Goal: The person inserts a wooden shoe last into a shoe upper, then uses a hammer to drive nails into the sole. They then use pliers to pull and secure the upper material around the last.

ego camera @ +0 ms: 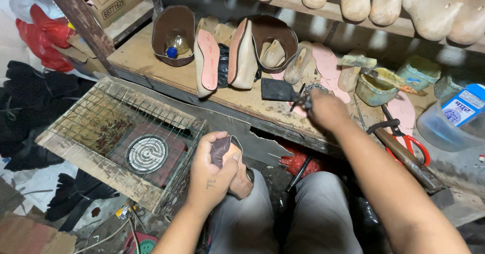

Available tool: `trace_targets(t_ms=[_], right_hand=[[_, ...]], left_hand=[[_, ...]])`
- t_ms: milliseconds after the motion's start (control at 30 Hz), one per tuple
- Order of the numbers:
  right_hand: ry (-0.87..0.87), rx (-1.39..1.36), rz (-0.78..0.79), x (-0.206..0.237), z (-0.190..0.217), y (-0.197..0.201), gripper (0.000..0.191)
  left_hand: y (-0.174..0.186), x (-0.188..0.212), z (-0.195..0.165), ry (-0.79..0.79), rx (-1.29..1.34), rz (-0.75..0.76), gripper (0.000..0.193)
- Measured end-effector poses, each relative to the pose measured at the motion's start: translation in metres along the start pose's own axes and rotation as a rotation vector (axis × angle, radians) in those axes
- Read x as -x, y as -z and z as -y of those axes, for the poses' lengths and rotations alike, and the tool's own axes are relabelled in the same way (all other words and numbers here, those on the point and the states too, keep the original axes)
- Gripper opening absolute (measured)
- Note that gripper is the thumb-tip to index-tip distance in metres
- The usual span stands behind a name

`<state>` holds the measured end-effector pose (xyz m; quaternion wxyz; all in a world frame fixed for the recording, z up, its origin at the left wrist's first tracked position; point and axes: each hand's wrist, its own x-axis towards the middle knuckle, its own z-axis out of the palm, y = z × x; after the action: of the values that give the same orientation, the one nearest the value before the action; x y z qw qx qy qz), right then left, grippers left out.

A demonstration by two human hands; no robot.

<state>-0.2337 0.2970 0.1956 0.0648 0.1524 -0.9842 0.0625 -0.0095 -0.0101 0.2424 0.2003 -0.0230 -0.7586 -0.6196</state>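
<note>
Shoe upper on last (233, 159): near centre, over lap, clamped in left hand (211, 175), fingers wrapped round it. Wire-caged heater (146, 153): left, near. Workbench (242, 100): far, carrying lasts, insoles. Right hand (327, 110): reaching far right, closed on dark pincer-like tool (303, 100) at bench. Glue pot (376, 87): just beyond. Judgement: keep last braced on knee, lift tool clear of clutter.

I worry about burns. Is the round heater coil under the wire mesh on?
Seemingly off: the coil looks grey, with no glow visible through the mesh.
</note>
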Motion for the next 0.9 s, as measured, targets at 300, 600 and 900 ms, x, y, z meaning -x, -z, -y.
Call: trace_targets(t_ms=[300,600,900], right_hand=[[-0.047,-1.246,0.399,0.074,0.061,0.05,0.038],[0.096,-1.082,0.801,0.17,0.123,0.093,0.028],[0.107,-1.135,0.988,0.183,0.109,0.114,0.019]], left_hand=[[-0.005,0.016,-0.001,-0.07,-0.035,0.008,0.046],[-0.026,0.037,-0.004,-0.25,-0.09,0.2,0.044],[-0.02,0.044,-0.019,-0.273,-0.065,0.39,0.039]])
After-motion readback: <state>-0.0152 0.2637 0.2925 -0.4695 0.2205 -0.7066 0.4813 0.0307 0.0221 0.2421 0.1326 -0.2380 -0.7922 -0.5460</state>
